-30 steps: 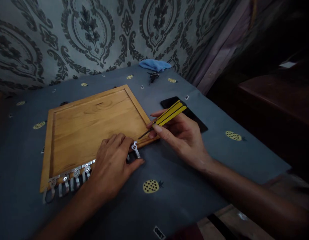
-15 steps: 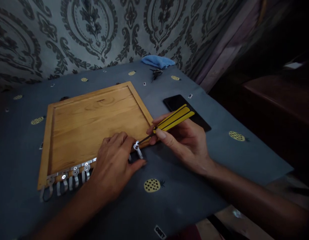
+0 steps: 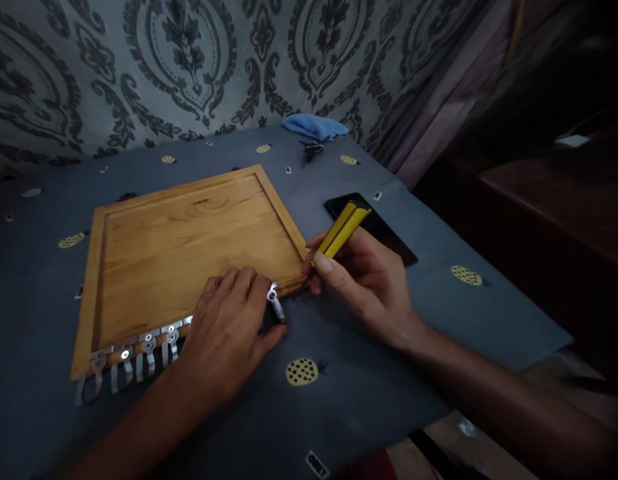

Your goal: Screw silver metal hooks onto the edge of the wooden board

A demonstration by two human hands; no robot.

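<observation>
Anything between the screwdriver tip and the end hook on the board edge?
Nothing visible. The screwdriver in the right hand points at the hook across open board edge; left hand fingers sit just left of the hook.

Wooden board [image 3: 189, 233]: warm honey-orange, darker grain lines. Metal hooks [image 3: 133, 357] along its near edge: shiny silver. Screwdriver [image 3: 341, 230]: handle yellow with black stripes. Tablecloth [image 3: 389, 333]: dull grey-blue, printed with small yellow pineapples with black dots, plus few tiny white marks. Phone [image 3: 383, 230]: flat black. Cloth [image 3: 313, 127] at far edge: light blue. Wallpaper [image 3: 189, 67]: pale grey-blue with dark damask ornaments, leaf and flower shapes. Furniture [image 3: 553, 193] at right: dark reddish brown.
</observation>
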